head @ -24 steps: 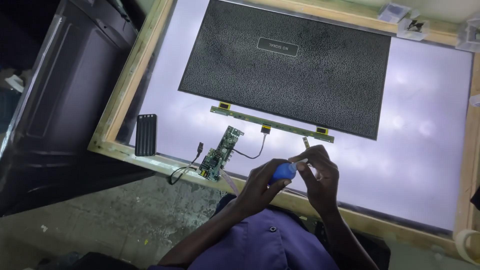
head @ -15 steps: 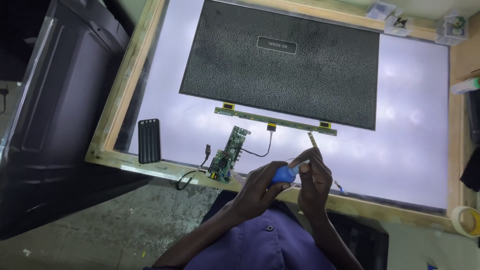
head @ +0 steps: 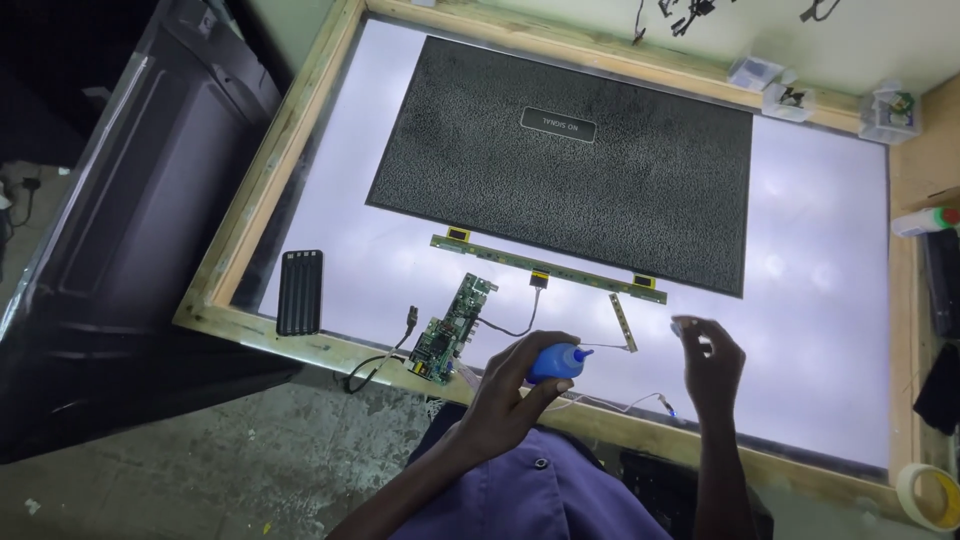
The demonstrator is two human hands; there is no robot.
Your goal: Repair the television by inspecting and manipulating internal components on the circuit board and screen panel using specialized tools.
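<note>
L hand (head: 515, 385) fingers wrapped on small blue squeeze bottle (head: 555, 362), nozzle toward thin narrow circuit strip (head: 623, 322) on backlit wood-framed table (head: 300, 130). R hand (head: 710, 362) fingers loosely open, empty. Step: likely applying fluid; next needs steady aim at strip's end.

A large dark rectangular display panel (head: 565, 165) is seen lying flat on the glowing white surface of a wood-framed light table (head: 300, 150), filled with fine grey-black static. Near its upper middle, a small dark rounded-rectangle message box (head: 558, 125) with pale lettering is shown, upside down from this view. Along the panel's near edge, a thin green strip board (head: 545, 268) is attached. At the table's far right corner, small clear plastic boxes (head: 790, 95) are lined up on the wooden rim. No labels or signs can be made out elsewhere.
</note>
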